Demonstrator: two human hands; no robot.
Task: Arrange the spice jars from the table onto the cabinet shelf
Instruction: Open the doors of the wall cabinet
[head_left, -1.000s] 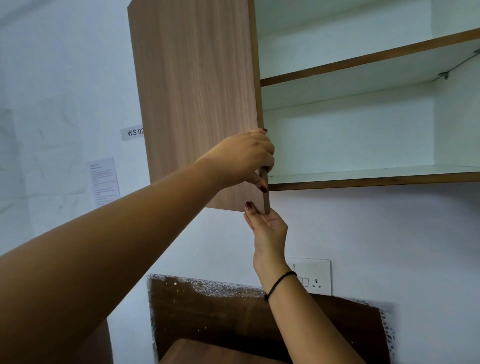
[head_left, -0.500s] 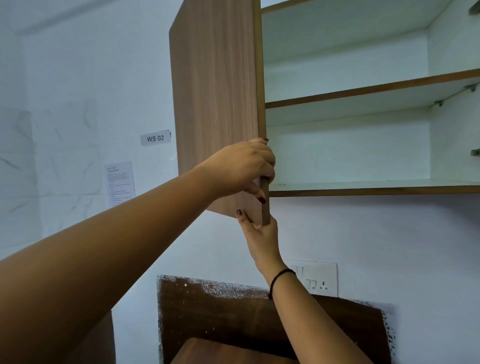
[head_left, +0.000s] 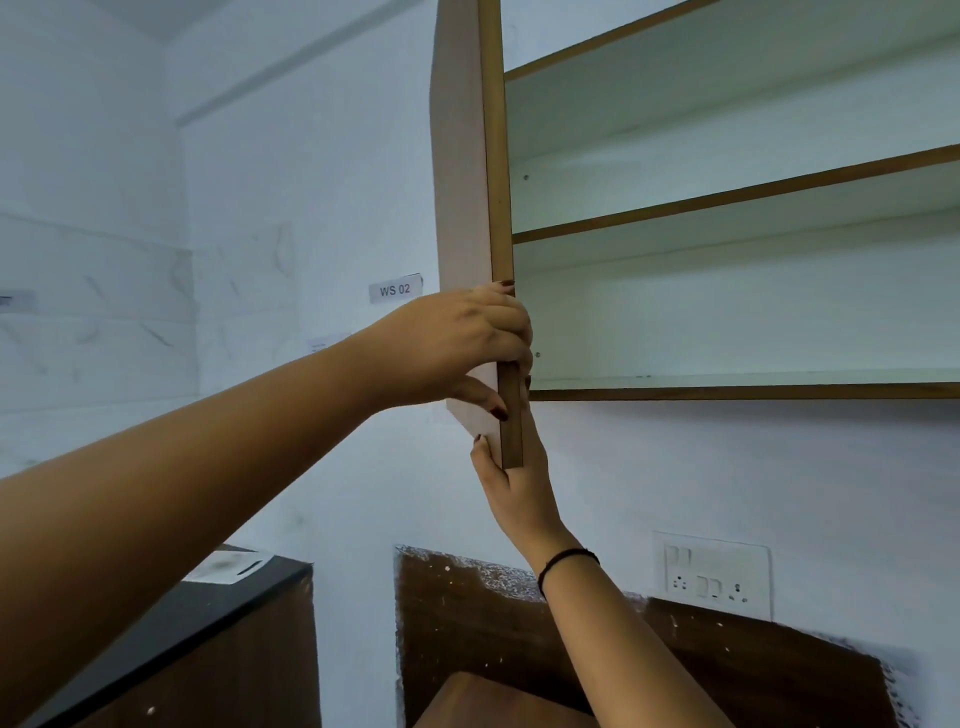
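Note:
A wall cabinet hangs above me with its wooden door (head_left: 460, 208) swung out, edge-on to me. My left hand (head_left: 462, 345) grips the door's front edge near its lower corner, fingers curled round it. My right hand (head_left: 511, 483) holds the door's bottom corner from below, thumb on one side and fingers behind the edge. The lower shelf (head_left: 743, 378) and the upper shelf (head_left: 727, 200) are white inside and bare. No spice jars are in view.
A white switch and socket plate (head_left: 711, 574) sits on the wall below the cabinet. A dark wooden panel (head_left: 467, 613) leans against the wall, with a brown table corner (head_left: 483, 701) in front. A black countertop (head_left: 171, 629) runs at lower left.
The door has swung further open, from showing its broad face to nearly edge-on. Both hands stayed on its lower edge and moved with it. The view shifted left.

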